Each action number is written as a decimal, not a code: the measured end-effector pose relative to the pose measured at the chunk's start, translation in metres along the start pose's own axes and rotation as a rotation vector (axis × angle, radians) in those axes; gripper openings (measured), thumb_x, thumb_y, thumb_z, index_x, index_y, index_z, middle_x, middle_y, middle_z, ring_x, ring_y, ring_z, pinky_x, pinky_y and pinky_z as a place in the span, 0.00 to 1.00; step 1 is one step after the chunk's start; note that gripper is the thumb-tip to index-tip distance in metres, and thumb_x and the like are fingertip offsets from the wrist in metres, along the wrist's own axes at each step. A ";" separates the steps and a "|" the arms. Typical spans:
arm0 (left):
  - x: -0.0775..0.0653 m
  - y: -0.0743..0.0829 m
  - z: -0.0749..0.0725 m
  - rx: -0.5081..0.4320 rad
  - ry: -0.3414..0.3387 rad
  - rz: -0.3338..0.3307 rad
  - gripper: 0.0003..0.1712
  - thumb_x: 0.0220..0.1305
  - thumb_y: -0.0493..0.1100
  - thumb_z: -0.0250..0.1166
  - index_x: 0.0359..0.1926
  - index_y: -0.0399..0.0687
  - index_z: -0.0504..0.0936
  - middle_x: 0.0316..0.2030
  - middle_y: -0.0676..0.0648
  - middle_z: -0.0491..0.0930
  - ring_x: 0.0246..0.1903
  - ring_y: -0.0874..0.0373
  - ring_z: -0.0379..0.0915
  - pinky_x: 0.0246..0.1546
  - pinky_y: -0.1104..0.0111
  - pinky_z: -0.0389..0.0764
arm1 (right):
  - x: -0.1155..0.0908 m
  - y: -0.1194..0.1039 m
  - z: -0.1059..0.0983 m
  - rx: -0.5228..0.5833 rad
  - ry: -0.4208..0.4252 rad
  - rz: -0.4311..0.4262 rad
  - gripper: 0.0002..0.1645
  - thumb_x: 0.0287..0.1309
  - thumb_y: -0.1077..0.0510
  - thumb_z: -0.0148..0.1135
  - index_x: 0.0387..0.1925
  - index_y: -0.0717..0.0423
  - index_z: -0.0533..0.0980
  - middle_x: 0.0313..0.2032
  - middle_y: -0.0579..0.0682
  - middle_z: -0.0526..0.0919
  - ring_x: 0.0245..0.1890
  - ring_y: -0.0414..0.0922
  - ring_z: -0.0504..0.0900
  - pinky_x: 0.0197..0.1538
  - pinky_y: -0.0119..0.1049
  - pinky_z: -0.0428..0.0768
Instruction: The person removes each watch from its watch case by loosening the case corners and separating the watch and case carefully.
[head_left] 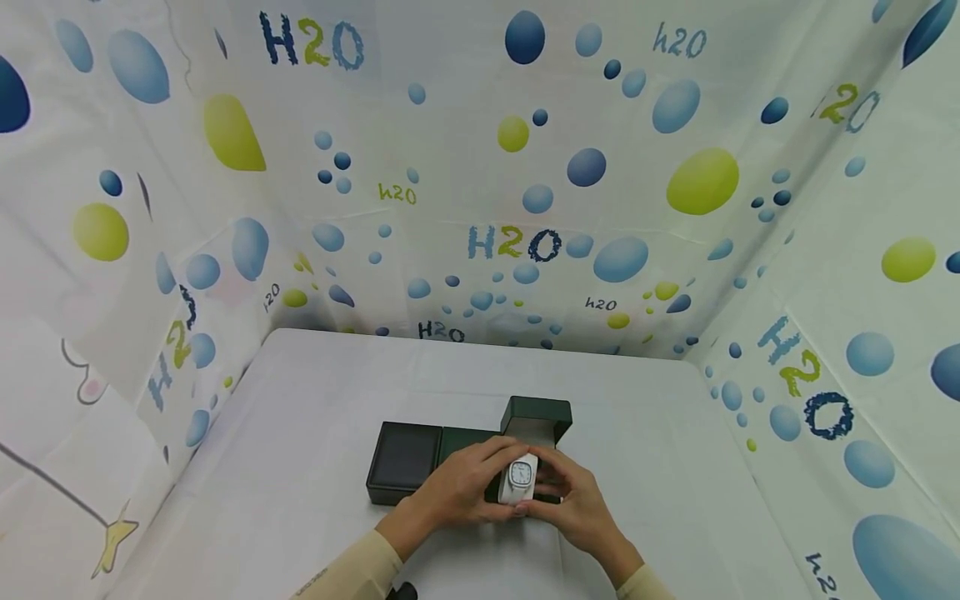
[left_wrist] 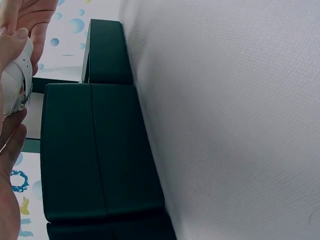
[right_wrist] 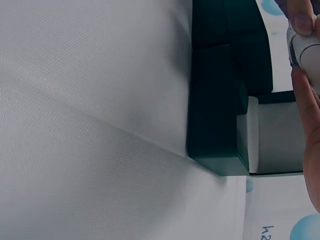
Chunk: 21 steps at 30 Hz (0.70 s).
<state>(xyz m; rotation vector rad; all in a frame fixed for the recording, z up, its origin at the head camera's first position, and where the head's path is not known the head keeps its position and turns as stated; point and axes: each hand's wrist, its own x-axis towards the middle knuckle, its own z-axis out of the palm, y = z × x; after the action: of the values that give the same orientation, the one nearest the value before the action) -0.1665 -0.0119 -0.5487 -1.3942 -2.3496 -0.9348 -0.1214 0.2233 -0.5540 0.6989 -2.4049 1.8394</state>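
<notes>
Over the front of the open green watch box, both hands hold a white wristwatch, its squarish dial turned up toward the head. My left hand grips it from the left, with fingers at the top edge and thumb at the lower edge. From the other side my right hand pinches it at top and bottom. The left wrist view shows the white strap looped round a rounded white pad, its buckle near the lower end. In the right wrist view the raised lid's pale lining shows below the hands.
Left of the open box stands a closed dark green box, partly behind my left hand. A black box adjoins it at the far left of the row. All stand on a white-covered table, with patterned sheets hanging behind and at the sides.
</notes>
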 end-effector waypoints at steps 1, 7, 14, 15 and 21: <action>0.000 0.000 0.000 -0.002 -0.001 -0.002 0.48 0.62 0.61 0.75 0.76 0.50 0.67 0.69 0.53 0.71 0.60 0.60 0.78 0.59 0.66 0.83 | 0.000 -0.001 0.000 0.000 0.002 -0.002 0.47 0.49 0.61 0.82 0.71 0.52 0.72 0.62 0.57 0.80 0.52 0.45 0.87 0.51 0.41 0.89; 0.000 0.001 -0.002 -0.026 -0.006 -0.003 0.47 0.63 0.60 0.75 0.77 0.51 0.66 0.69 0.53 0.71 0.59 0.61 0.79 0.57 0.68 0.84 | 0.000 -0.003 0.001 -0.007 0.006 -0.011 0.46 0.50 0.61 0.82 0.71 0.53 0.72 0.62 0.57 0.80 0.52 0.44 0.87 0.50 0.43 0.89; -0.001 0.002 -0.004 -0.066 -0.043 -0.001 0.48 0.62 0.57 0.76 0.77 0.50 0.66 0.70 0.52 0.70 0.60 0.61 0.79 0.57 0.69 0.83 | 0.000 0.000 -0.003 0.004 -0.042 -0.011 0.45 0.51 0.62 0.82 0.70 0.53 0.72 0.62 0.58 0.80 0.51 0.43 0.87 0.50 0.41 0.89; -0.001 0.002 -0.004 -0.073 -0.053 -0.006 0.48 0.62 0.57 0.76 0.77 0.50 0.66 0.70 0.53 0.70 0.60 0.61 0.79 0.58 0.69 0.83 | 0.000 0.000 -0.004 0.006 -0.049 -0.009 0.45 0.51 0.62 0.82 0.70 0.53 0.72 0.61 0.58 0.80 0.51 0.43 0.87 0.50 0.41 0.89; -0.001 0.003 -0.006 -0.088 -0.071 -0.006 0.47 0.62 0.57 0.76 0.77 0.49 0.67 0.71 0.52 0.70 0.60 0.62 0.79 0.58 0.69 0.83 | 0.000 0.002 -0.005 0.019 -0.082 0.000 0.44 0.53 0.62 0.80 0.71 0.54 0.71 0.61 0.59 0.79 0.52 0.43 0.87 0.51 0.40 0.89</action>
<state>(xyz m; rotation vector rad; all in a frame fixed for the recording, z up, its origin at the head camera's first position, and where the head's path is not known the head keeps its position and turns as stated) -0.1643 -0.0158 -0.5433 -1.4765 -2.3920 -1.0181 -0.1236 0.2287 -0.5541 0.7917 -2.4396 1.8712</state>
